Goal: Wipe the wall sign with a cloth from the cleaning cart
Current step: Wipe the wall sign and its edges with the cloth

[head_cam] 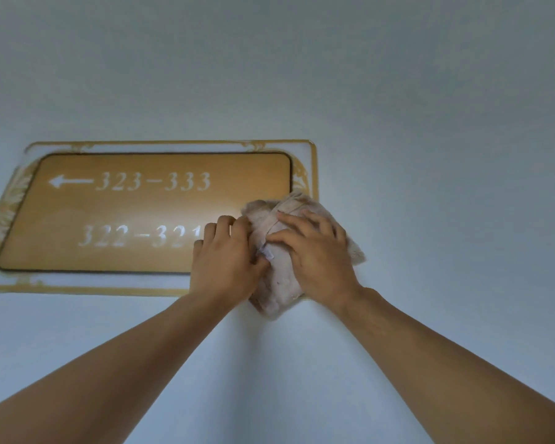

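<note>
A gold-brown wall sign (135,213) with white room numbers and a left arrow hangs on the pale wall, framed by a white border with gold ornament. A crumpled beige cloth (279,283) is pressed against the sign's lower right corner, overlapping the border and the wall. My right hand (314,251) lies flat on top of the cloth with fingers spread. My left hand (228,257) rests on the sign next to the cloth, its fingers gripping the cloth's left edge. The end of the lower number row is hidden behind my left hand.
Plain pale wall (430,155) surrounds the sign on all sides. Both my bare forearms reach up from the bottom corners of the view. No cart or other object is visible.
</note>
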